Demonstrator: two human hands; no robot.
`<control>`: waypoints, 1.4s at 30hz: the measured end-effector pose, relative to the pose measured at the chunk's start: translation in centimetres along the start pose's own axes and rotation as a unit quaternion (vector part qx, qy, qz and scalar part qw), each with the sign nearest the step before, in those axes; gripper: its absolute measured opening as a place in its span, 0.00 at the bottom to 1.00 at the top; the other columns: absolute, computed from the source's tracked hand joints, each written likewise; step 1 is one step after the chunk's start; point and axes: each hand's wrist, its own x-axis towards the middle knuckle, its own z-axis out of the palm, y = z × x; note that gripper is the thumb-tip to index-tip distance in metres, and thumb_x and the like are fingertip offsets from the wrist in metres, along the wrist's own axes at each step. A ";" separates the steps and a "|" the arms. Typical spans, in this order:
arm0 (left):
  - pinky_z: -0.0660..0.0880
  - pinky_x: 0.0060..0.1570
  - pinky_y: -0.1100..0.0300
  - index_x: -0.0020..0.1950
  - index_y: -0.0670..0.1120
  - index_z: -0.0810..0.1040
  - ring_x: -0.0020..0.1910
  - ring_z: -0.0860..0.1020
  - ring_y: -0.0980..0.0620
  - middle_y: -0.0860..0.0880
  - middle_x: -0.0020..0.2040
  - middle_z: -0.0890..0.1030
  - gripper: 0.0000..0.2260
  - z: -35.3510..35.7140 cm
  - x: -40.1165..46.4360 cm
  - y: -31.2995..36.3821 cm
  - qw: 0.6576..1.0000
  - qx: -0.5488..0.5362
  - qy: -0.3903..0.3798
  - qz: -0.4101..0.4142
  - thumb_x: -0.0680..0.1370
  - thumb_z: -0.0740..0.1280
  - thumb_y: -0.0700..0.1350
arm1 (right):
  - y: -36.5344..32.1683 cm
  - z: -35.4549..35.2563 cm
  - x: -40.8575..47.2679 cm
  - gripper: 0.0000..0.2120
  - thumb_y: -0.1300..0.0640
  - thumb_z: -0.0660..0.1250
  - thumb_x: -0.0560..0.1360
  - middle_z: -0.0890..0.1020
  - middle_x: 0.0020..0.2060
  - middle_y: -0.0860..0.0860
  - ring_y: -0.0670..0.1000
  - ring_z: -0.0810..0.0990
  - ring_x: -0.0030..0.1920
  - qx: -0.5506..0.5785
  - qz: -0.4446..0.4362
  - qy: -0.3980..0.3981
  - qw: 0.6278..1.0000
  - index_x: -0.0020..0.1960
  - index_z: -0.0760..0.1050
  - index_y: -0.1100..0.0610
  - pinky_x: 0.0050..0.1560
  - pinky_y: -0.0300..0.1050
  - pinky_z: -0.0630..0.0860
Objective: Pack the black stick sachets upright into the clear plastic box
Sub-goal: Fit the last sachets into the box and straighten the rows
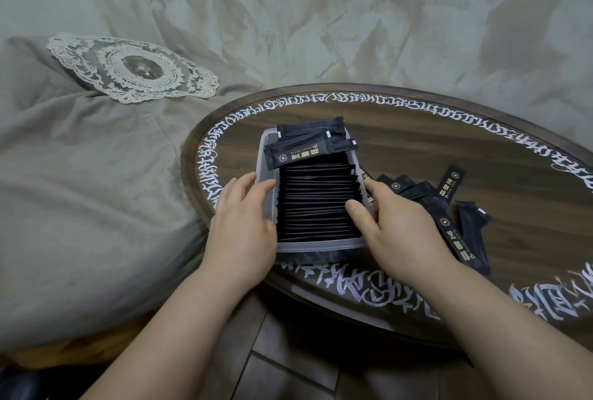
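Most black stick sachets (316, 204) are standing packed in the clear plastic box (317, 244), several are lying loose (449, 207) on the counter (417, 143), while the open left hand (244, 216) and open right hand (398, 226) are steadying it.

— Where does the single view sit?

— On the person's head, wide-angle, looking forward and steeply down along both forearms.

— How near?

— Close: the left hand (247, 223) and right hand (398, 226) fill the lower middle, with the clear plastic box (317, 244) just beyond the wrists.

— What frames it?

— The round bench (481, 130) curves across the right half, bent by the lens; a grey bed cover (80, 175) fills the left, a draped cloth (321, 14) the top. Floor boards (288, 367) show at the bottom edge.

— A second view?

— None, so nothing overlaps.
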 end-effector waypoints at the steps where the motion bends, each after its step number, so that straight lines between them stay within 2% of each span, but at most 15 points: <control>1: 0.54 0.73 0.57 0.73 0.48 0.67 0.74 0.57 0.49 0.49 0.74 0.63 0.27 0.0 0.1 -0.1 1.000 -0.008 0.003 0.004 0.75 0.60 0.34 | 0.0 0.0 0.0 0.22 0.43 0.55 0.79 0.78 0.47 0.42 0.49 0.78 0.53 0.000 -0.001 0.004 1.000 0.71 0.64 0.48 0.48 0.44 0.71; 4: 0.53 0.74 0.58 0.73 0.47 0.68 0.74 0.58 0.50 0.50 0.74 0.63 0.26 0.0 0.2 -0.3 1.000 -0.028 0.007 0.012 0.75 0.58 0.32 | 0.0 -0.2 0.2 0.22 0.42 0.54 0.79 0.76 0.48 0.45 0.49 0.75 0.51 -0.022 -0.007 0.025 0.999 0.70 0.64 0.50 0.50 0.47 0.72; 6: 0.53 0.73 0.61 0.71 0.46 0.70 0.74 0.59 0.52 0.51 0.74 0.64 0.26 -0.2 0.3 -0.2 0.999 -0.048 0.018 0.017 0.74 0.58 0.31 | 0.0 -0.5 0.5 0.24 0.43 0.56 0.79 0.74 0.55 0.47 0.50 0.73 0.57 -0.036 -0.020 0.045 0.998 0.72 0.63 0.49 0.55 0.46 0.71; 8: 0.57 0.70 0.63 0.68 0.47 0.74 0.71 0.64 0.53 0.52 0.71 0.69 0.23 -0.8 0.8 0.0 0.996 -0.065 0.047 0.026 0.75 0.60 0.32 | -0.1 -1.1 1.2 0.23 0.46 0.60 0.78 0.73 0.59 0.47 0.50 0.70 0.61 -0.038 -0.039 0.076 0.996 0.71 0.65 0.50 0.56 0.42 0.67; 12: 0.64 0.61 0.65 0.62 0.49 0.79 0.63 0.74 0.50 0.52 0.63 0.78 0.15 -2.5 4.1 1.0 0.996 -0.028 0.065 0.052 0.77 0.65 0.38 | -0.5 -2.5 4.5 0.16 0.49 0.63 0.78 0.76 0.55 0.48 0.51 0.74 0.55 -0.035 -0.042 0.102 0.993 0.65 0.74 0.51 0.53 0.43 0.68; 16: 0.68 0.62 0.58 0.62 0.51 0.79 0.63 0.74 0.48 0.51 0.62 0.79 0.14 -2.5 9.1 1.2 0.997 0.044 0.008 0.068 0.77 0.68 0.45 | 0.0 -3.1 8.8 0.14 0.51 0.65 0.77 0.80 0.52 0.49 0.50 0.77 0.53 -0.053 -0.004 0.083 0.995 0.61 0.76 0.53 0.52 0.41 0.69; 20: 0.70 0.63 0.51 0.67 0.52 0.76 0.64 0.71 0.46 0.51 0.64 0.77 0.21 -1.3 12.1 0.4 0.985 0.126 -0.082 0.090 0.74 0.70 0.53 | 0.7 -2.7 11.5 0.12 0.52 0.66 0.76 0.81 0.50 0.50 0.51 0.78 0.52 -0.077 0.017 0.045 0.996 0.58 0.77 0.53 0.55 0.46 0.74; 24: 0.69 0.63 0.49 0.66 0.53 0.76 0.62 0.70 0.45 0.51 0.61 0.77 0.22 -0.3 13.4 -0.4 0.977 0.166 -0.083 0.109 0.73 0.70 0.57 | 1.0 -2.0 12.9 0.10 0.51 0.66 0.76 0.81 0.48 0.48 0.51 0.78 0.51 -0.100 0.010 0.013 0.995 0.54 0.78 0.53 0.53 0.44 0.73; 28: 0.70 0.60 0.49 0.61 0.55 0.77 0.59 0.71 0.46 0.53 0.53 0.78 0.18 -0.1 13.7 -0.9 0.974 0.160 -0.082 0.140 0.72 0.71 0.57 | 0.8 -2.1 13.5 0.10 0.51 0.67 0.75 0.79 0.43 0.46 0.49 0.76 0.47 -0.098 -0.011 -0.026 0.995 0.55 0.79 0.52 0.46 0.39 0.68; 33: 0.71 0.58 0.50 0.58 0.55 0.77 0.56 0.70 0.49 0.58 0.45 0.73 0.16 -0.2 13.8 -1.2 0.971 0.139 -0.105 0.165 0.72 0.72 0.54 | 0.8 -2.5 13.5 0.11 0.53 0.68 0.75 0.79 0.42 0.46 0.48 0.77 0.46 -0.096 -0.030 -0.051 0.994 0.56 0.78 0.53 0.46 0.38 0.68; 38: 0.72 0.54 0.53 0.54 0.53 0.79 0.53 0.74 0.50 0.54 0.49 0.79 0.11 -0.4 13.9 -0.8 0.964 0.146 -0.128 0.180 0.73 0.72 0.52 | 0.7 -2.4 13.7 0.16 0.50 0.67 0.75 0.72 0.48 0.47 0.51 0.76 0.51 -0.159 -0.055 -0.093 0.981 0.62 0.74 0.51 0.52 0.43 0.71; 42: 0.73 0.51 0.59 0.54 0.56 0.81 0.48 0.77 0.54 0.55 0.49 0.82 0.10 -1.0 13.8 0.1 0.961 0.125 -0.164 0.186 0.73 0.72 0.52 | 0.4 -2.6 14.0 0.10 0.52 0.69 0.73 0.72 0.48 0.48 0.51 0.75 0.49 -0.146 -0.062 -0.091 0.983 0.54 0.75 0.50 0.49 0.42 0.69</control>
